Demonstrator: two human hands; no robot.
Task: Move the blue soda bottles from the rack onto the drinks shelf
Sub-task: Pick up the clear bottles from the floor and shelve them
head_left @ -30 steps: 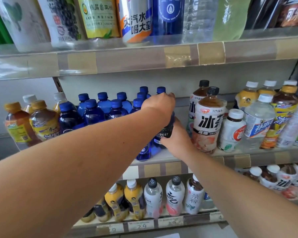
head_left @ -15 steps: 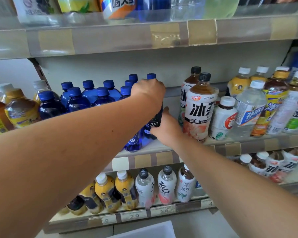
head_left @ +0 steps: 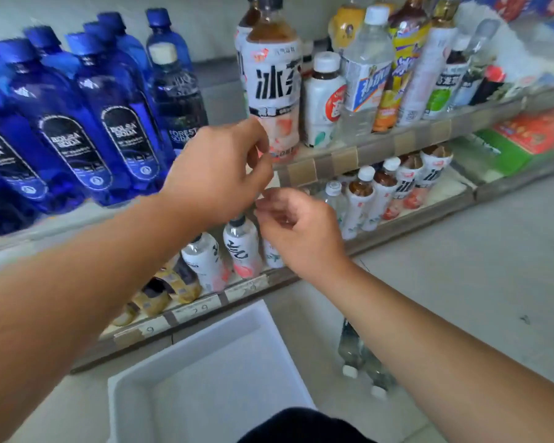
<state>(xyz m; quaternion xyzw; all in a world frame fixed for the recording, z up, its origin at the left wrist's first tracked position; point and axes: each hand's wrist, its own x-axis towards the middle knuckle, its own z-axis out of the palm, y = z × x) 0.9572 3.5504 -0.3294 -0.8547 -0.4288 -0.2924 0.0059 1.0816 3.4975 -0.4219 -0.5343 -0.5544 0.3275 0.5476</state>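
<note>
I see blue soda bottles [head_left: 77, 123] filling the shelf [head_left: 343, 159]; my left hand [head_left: 218, 174] and right hand [head_left: 298, 231] hang loosely curled, empty, the tray [head_left: 135, 388] apparently bare.

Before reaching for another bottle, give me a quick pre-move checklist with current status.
1. Left hand free: ok, holds nothing.
2. Right hand free: ok, holds nothing.
3. Blue soda bottles upright on the shelf: ok.
4. Dark soda bottle standing beside them: ok.
5. Gap right of it for more bottles: ok, shelf bare there.
6. White bin holds more bottles: not ok, visible part empty.
</note>
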